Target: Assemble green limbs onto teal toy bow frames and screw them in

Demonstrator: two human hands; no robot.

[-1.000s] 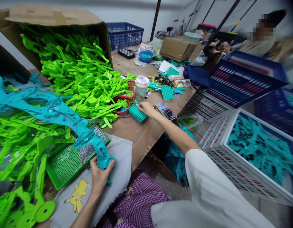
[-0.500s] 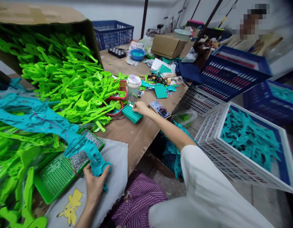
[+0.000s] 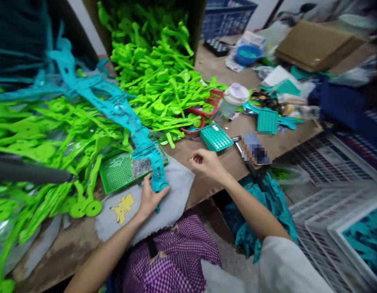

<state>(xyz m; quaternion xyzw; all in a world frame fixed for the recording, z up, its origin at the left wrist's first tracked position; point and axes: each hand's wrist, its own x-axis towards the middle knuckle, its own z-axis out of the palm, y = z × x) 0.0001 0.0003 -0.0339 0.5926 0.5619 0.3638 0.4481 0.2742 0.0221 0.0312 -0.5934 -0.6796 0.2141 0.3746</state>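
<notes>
My left hand (image 3: 152,196) is closed around the near end of a long teal plastic part (image 3: 112,103) with thin red wires along it. The part slants up and away over a green basket (image 3: 115,175) that holds small silvery metal pieces. Beneath my left hand lies a grey cloth (image 3: 179,175) with a yellow cartoon figure. My right hand (image 3: 209,165) is above the brown table surface, its fingers pinched; what they hold is too small to make out. Just beyond it sits a teal gridded tray (image 3: 211,140) with small pale pieces in some of its cells.
Bright green plastic parts (image 3: 164,81) are heaped across the left and back. A lidded tub (image 3: 233,99) stands behind the tray. A phone (image 3: 257,149) and a dark-handled tool (image 3: 249,162) lie at the right edge. White crates (image 3: 323,244) stand on the floor.
My right hand has drawn back from the teal gridded tray toward my left hand, fingers pinched. My left hand still grips the teal part. The view has swung to the left.
</notes>
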